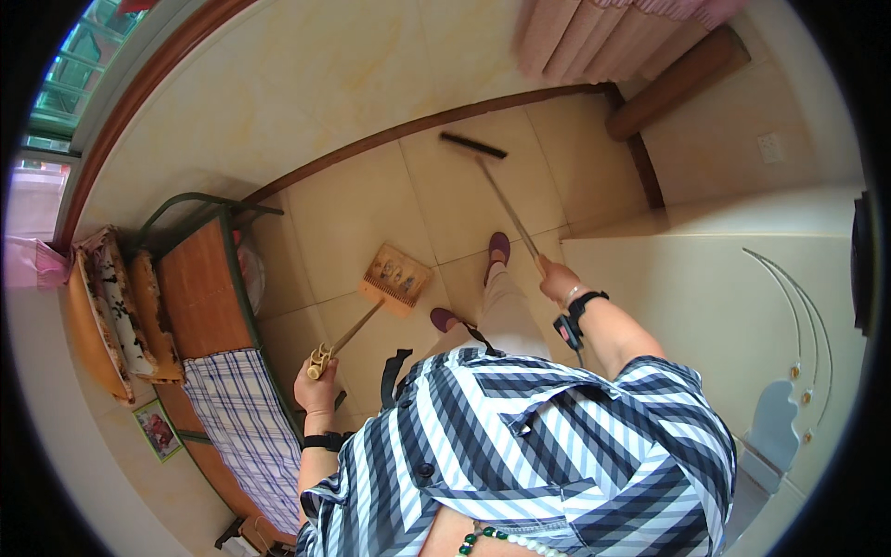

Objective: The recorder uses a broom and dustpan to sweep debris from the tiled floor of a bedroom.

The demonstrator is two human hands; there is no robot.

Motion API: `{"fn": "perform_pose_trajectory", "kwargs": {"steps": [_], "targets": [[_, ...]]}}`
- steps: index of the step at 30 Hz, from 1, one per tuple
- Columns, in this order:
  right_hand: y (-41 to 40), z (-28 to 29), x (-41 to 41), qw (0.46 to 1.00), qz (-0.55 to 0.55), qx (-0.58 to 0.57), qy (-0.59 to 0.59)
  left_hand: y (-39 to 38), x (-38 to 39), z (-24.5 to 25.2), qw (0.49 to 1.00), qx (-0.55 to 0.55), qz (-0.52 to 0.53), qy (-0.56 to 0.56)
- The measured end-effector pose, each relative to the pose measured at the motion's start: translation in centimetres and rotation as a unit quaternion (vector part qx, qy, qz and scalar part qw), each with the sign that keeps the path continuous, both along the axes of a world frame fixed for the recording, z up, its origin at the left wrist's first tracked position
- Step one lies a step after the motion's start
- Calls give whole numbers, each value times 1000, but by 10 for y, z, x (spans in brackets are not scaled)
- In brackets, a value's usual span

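Observation:
My left hand (pixel 315 390) is closed around the top of the handle of a long-handled dustpan (pixel 397 277), whose pale orange pan with a toothed edge and printed figures is low over or on the floor tiles; which of the two cannot be told. In my right hand (pixel 559 280) is the upper end of a broom's pole. The broom (pixel 473 145) has a dark, narrow head that lies on the tiles near the far wall's skirting, apart from the dustpan. My feet in purple shoes stand between the two tools.
A metal-framed bed (pixel 202 278) with wooden boards, a checked cloth (pixel 240 425) and folded bedding (pixel 115 313) runs along the left. Under it sits a plastic bag (pixel 252 275). Dark skirting (pixel 390 136) edges the wall. A brown column (pixel 675 83) and pink curtain (pixel 592 42) are at upper right, a pale cabinet-like surface (pixel 668 292) at right.

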State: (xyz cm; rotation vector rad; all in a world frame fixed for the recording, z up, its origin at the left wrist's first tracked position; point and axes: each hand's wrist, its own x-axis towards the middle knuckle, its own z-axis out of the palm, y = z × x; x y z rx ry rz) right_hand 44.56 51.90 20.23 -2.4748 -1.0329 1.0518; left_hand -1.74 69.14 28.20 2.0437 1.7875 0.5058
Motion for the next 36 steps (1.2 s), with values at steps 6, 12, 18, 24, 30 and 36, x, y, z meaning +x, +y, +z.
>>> {"fn": "perform_pose_trajectory", "kwargs": {"steps": [6,12,18,24,30,36], "targets": [[-37,22,-31,990,124,7,-68,18,-56,-8,999,10,44,25],[-75,-8,-59,991,48,0,-122,40,-106,-40,998,-5,61,22],[-48,-45,-32,974,-225,34,2,53,-92,-35,996,-13,83,28],[43,-40,49,944,-300,128,49,58,-69,-31,995,-23,83,50],[36,-34,-15,993,-121,-1,11,56,-81,-47,995,-16,97,16],[-26,-2,-73,995,93,18,9,58,-111,-44,993,-13,109,33]]}}
